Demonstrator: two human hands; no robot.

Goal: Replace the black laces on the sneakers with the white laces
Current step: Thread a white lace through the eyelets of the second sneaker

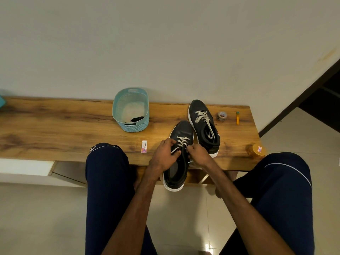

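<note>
Two black sneakers sit toward the right of our wooden table, and both already show white lacing. We have both hands on the near sneaker, whose toe rests on the tabletop close against the side of the far sneaker, while its heel hangs out past the table's front edge between our knees. Our left hand has its fingers curled in, pinching a strand of the white lace on the shoe's left side. Our right hand is curled likewise, nipping the lace on the right side by the upper eyelets. The far sneaker lies fully on the table, its own white lace threaded and its loose ends trailing back into the opening. To the left, well apart from the shoes, a pale blue basket stands by the wall, with a dark bundle that looks like the black laces lying at its near end. A small pink and white box lies near the front edge, just left of our left hand. Beyond the far sneaker are a tape roll and an orange tube, and an orange-lidded jar stands at the table's right front corner.
</note>
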